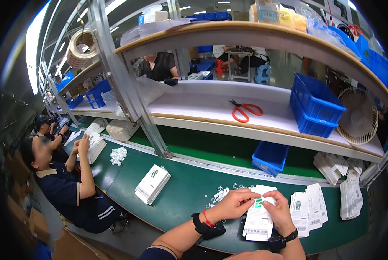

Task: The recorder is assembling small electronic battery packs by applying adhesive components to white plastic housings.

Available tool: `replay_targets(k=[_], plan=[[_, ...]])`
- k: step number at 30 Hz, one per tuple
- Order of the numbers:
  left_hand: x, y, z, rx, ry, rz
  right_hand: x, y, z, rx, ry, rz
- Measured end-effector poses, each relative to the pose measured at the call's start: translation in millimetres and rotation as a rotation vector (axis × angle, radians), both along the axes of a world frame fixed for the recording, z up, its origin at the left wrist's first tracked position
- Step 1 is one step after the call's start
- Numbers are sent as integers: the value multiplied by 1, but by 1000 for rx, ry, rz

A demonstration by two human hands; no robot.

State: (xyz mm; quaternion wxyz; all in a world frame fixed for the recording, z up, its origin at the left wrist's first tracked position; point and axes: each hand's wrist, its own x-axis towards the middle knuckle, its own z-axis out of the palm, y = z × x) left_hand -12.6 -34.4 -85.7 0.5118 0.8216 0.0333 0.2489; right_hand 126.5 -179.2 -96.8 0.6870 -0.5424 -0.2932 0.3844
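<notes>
Low in front of me, a flat white carton with green print stands tilted over the green bench. My right hand grips its right edge, thumb on the printed face near the top. My left hand reaches in from the left, its fingertips pinched together against the upper left of the carton. Whatever lies between those fingertips is too small to make out. Small white plastic hooks lie in a loose pile behind my left hand. Beside my right hand, several similar flat cartons are fanned out.
A stack of white cartons lies left of centre; more stand at the far right. A blue bin sits under the shelf, which carries red-handled pliers, blue bins and a fan. A co-worker sits at left.
</notes>
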Motion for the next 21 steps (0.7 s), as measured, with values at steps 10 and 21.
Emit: replay_targets(k=[10, 21], plan=[[6, -8, -11, 138, -114, -16, -3, -2, -20, -81, -195, 47], [4, -10, -12, 217, -86, 86, -8, 1, -15, -46, -354, 6]])
